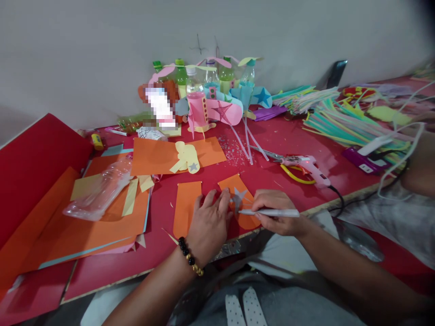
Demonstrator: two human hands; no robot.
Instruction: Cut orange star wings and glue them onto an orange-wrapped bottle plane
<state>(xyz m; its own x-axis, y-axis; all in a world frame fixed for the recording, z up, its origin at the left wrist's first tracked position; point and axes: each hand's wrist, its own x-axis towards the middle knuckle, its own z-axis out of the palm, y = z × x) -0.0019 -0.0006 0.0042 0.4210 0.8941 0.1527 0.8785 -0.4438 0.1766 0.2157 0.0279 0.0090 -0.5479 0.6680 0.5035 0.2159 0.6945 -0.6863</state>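
My right hand (277, 210) grips a white marker (282, 213), its tip at the edge of a pale grey star (239, 197). The star lies on a rounded orange paper piece (248, 221) near the table's front edge. My left hand (209, 217), with a beaded bracelet at the wrist, rests palm down with fingers stretched out. Its fingertips touch the star and the orange piece's left side. Partly under this hand lies a second orange paper piece (186, 203). Behind them, pale yellow cut-outs (186, 156) lie on an orange strip (149, 158).
A pink glue gun (306, 167) and scissors (268, 153) lie to the right, near a purple power strip (363, 160). Decorated plastic bottles (197, 106) stand at the back. Orange sheets (98, 235) and a clear bottle (102, 190) occupy the left. Another person's arm (419, 158) shows at right.
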